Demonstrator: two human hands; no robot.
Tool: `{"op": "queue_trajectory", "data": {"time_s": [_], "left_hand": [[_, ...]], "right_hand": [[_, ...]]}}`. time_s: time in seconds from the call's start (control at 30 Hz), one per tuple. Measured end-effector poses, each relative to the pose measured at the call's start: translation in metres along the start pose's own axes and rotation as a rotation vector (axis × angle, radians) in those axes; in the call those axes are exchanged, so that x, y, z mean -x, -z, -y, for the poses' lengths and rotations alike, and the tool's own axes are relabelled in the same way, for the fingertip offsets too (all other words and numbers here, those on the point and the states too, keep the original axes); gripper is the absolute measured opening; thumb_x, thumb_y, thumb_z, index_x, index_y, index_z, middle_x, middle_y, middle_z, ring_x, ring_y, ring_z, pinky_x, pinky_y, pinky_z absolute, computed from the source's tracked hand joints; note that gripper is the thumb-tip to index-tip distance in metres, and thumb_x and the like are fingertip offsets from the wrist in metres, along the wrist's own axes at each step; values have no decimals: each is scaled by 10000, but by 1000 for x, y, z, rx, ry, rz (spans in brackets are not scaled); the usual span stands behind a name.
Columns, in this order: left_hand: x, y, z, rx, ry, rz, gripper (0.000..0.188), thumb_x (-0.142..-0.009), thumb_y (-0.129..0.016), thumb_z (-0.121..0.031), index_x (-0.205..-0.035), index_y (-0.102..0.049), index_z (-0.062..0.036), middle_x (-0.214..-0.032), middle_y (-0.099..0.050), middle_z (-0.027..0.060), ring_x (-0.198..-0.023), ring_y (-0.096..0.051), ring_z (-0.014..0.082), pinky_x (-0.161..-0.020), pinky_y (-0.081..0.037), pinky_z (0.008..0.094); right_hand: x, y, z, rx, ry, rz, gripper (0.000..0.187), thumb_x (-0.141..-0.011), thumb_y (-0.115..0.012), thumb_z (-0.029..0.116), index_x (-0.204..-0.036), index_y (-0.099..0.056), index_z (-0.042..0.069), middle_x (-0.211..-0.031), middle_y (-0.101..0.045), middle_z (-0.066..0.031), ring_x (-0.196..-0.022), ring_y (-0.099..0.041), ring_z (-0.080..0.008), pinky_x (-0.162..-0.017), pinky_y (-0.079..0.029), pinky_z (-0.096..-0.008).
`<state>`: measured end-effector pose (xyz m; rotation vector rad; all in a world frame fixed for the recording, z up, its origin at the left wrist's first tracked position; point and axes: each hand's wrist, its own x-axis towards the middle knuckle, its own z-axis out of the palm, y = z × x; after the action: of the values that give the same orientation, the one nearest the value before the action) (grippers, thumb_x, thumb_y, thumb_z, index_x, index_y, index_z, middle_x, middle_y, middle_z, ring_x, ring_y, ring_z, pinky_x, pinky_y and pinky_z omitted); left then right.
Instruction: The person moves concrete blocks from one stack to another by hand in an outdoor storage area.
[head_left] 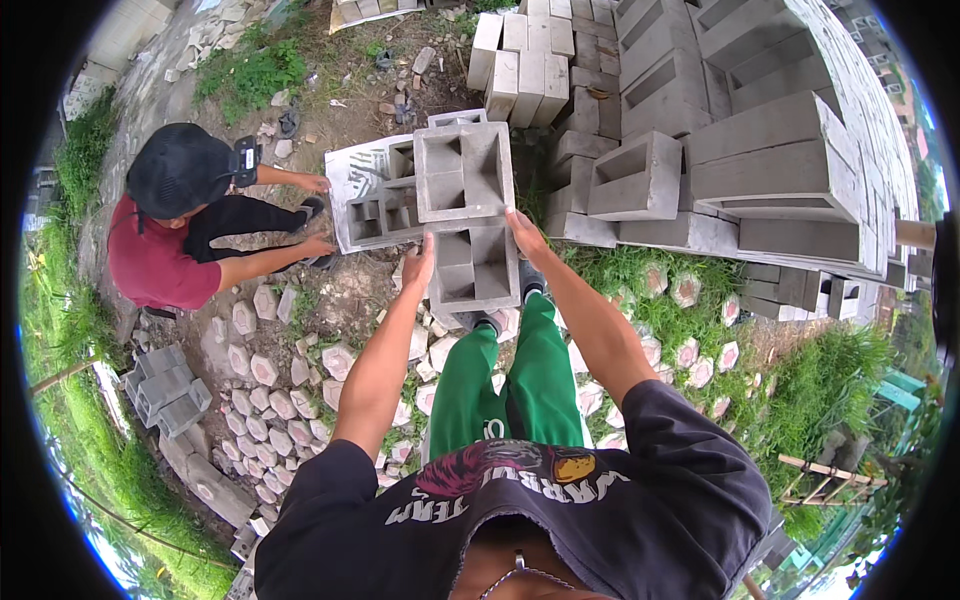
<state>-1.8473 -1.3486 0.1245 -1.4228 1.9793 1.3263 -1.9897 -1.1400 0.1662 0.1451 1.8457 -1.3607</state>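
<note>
- Your left hand (418, 268) is extended forward with the forearm nearly straight. Its palm presses flat against the left side wall of the grey hollow concrete block (476, 262).
- Your right hand (524, 236) is extended the same way. Its fingers lie against the block's upper right corner and right side wall.
- Grip state: both hands are clamped on the block from opposite sides, so it is pinched between the two palms.
- Block location: the block is held out in front of your body, above your green trouser legs (505, 380) and the ground paved with small hexagonal stones (262, 370).
- Block orientation: its open cells face up toward you. Its long axis runs away from you, toward a second grey hollow block (464, 170) that touches its far end.
- Beyond that, more hollow blocks (385, 210) lie on a pale printed sheet (352, 180).
- A crouching person in a red shirt (150, 262) reaches both hands to that sheet.
- A large stack of grey concrete blocks (760, 140) stands to your right.
</note>
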Motion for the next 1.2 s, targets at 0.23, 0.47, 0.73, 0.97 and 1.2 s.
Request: {"op": "queue_trajectory", "data": {"time_s": [0.23, 0.47, 0.73, 0.97, 1.2], "left_hand": [[79, -36, 43, 677, 460, 149, 1126, -692, -496, -805, -1466, -115, -83, -1499, -176, 180, -1354, -246, 376, -1056, -299, 535], [112, -50, 71, 972, 483, 252, 1149, -698, -507, -796, -1458, -67, -55, -1469, -242, 167, -1328, -306, 337, -1042, -332, 515], [181, -170, 14, 272, 233, 579, 761, -879, -478, -586, -1388, -303, -49, -1304, -512, 155, -1108, -552, 289, -869, -474, 439], [263, -312, -67, -4, -111, 764, 581, -910, -512, -466, -1295, -432, -38, -1150, -608, 131, -970, -600, 227, -779, -494, 369], [373, -453, -125, -247, -488, 957, 212, -902, -583, -247, -943, -584, -39, -772, -603, 13, -606, -551, 71, -519, -458, 219]], "right_hand": [[61, 5, -95, -134, 2, -32, 777, -900, -408, 611, -1427, -304, 49, -1438, -363, -119, -1317, -333, -260, -1054, -307, -405], [154, -7, -180, -131, -122, -98, 597, -923, -525, 425, -1320, -458, -15, -1281, -533, -142, -1194, -482, -228, -1000, -369, -331], [231, 81, -235, -348, -113, -311, 553, -911, -547, 403, -1306, -488, 21, -1187, -585, -105, -1077, -549, -207, -851, -459, -332], [287, 214, -259, -432, -6, -449, 529, -915, -549, 377, -1316, -476, 39, -1185, -582, -114, -1050, -565, -214, -848, -466, -356], [365, 341, -304, -719, 85, -684, 490, -924, -538, 359, -1321, -469, 80, -1194, -585, -55, -1089, -564, -190, -823, -452, -316]]}}
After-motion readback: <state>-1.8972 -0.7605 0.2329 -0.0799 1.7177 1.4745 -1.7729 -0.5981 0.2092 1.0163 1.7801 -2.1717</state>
